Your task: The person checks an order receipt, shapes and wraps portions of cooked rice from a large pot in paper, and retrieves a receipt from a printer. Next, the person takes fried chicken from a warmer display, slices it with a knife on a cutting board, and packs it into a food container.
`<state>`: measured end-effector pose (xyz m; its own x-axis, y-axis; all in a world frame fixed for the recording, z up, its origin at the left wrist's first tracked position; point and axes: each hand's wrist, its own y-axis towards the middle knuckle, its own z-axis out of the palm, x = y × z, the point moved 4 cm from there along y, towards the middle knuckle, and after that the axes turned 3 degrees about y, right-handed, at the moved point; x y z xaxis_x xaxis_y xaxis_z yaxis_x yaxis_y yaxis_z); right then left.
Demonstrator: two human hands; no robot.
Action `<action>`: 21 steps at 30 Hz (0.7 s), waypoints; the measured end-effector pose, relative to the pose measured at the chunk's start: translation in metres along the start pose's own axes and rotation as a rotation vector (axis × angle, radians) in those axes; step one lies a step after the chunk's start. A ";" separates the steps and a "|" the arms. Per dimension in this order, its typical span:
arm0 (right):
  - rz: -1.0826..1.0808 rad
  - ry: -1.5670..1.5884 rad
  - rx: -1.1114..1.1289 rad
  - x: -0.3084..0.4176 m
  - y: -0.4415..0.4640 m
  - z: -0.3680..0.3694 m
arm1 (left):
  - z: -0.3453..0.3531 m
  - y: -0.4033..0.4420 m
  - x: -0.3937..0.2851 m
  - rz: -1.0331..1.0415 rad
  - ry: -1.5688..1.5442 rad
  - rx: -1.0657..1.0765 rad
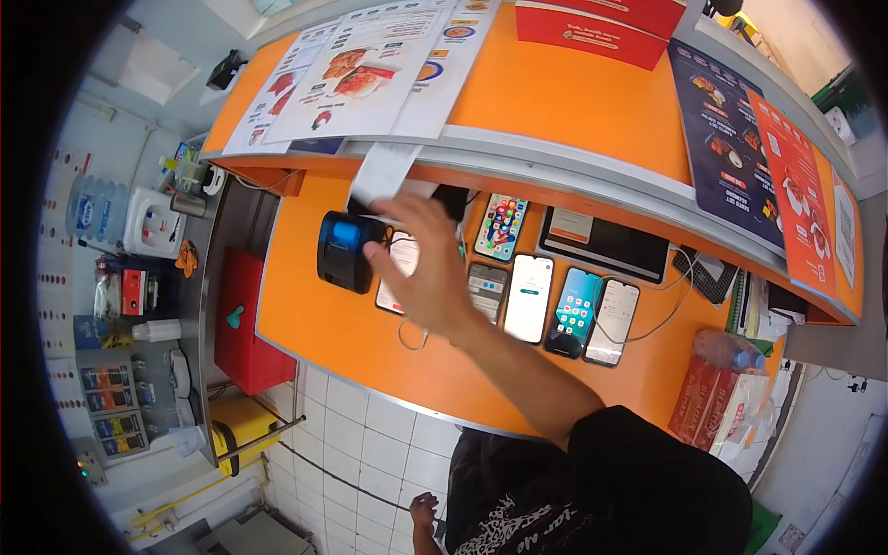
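My right hand (421, 264) is raised over the orange counter (407, 375), somewhat blurred, its thumb and fingers spread. It is above a lit phone (400, 254) and just right of a black and blue printer (346, 252). A white paper strip (384, 171) hangs from the shelf edge near my fingertips; no grip on it shows. Low beside my body, over the tiled floor, is my left hand (424, 509), small in view, with fingers loosely bent and no object visible in it. More phones lie to the right, among them a white-screened one (529, 298) and a blue-screened one (572, 310).
A raised shelf (573, 111) with menus crosses the top. Under it sits a dark tablet (606, 242). A white cable (689, 277) loops over the phones. Packaged bottles (726, 351) stand right. Left are a red box (250, 324), a yellow container (245, 430) and a metal counter.
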<state>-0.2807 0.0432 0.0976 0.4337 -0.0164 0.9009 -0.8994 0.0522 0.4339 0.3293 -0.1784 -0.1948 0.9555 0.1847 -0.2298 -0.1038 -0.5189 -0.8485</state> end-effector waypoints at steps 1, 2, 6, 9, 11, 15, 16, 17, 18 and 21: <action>-0.048 0.113 -0.021 0.008 -0.012 0.018 | 0.002 0.002 0.009 -0.006 -0.029 -0.002; 0.020 0.131 0.263 0.020 -0.028 0.037 | 0.003 0.003 0.019 -0.016 -0.061 -0.004; 0.132 0.217 1.168 0.030 -0.155 0.104 | 0.015 -0.002 0.034 0.035 -0.155 -0.016; 0.178 0.234 1.520 0.007 -0.264 0.111 | 0.027 -0.018 0.031 0.216 -0.242 -0.107; 0.182 0.240 1.641 -0.012 -0.320 0.107 | 0.029 -0.068 -0.015 0.337 -0.396 -0.235; 0.152 -0.152 2.005 -0.060 -0.425 0.111 | 0.018 -0.147 -0.095 0.612 -0.219 -0.420; 0.210 -0.254 2.196 -0.057 -0.440 0.118 | 0.011 -0.158 -0.101 0.679 -0.179 -0.501; 0.357 -0.025 2.298 -0.046 -0.458 0.122 | 0.010 -0.172 -0.097 0.733 -0.126 -0.566; 0.545 0.174 2.376 -0.032 -0.471 0.126 | 0.011 -0.173 -0.081 0.670 -0.200 -0.545; 0.745 0.324 2.582 0.046 -0.498 0.142 | 0.015 -0.173 -0.024 0.591 -0.392 -0.556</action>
<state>0.1797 -0.1254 -0.0756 0.0345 -0.4456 0.8946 0.8101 -0.5118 -0.2862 0.3202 -0.0809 -0.0498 0.6153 -0.0217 -0.7880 -0.3028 -0.9294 -0.2108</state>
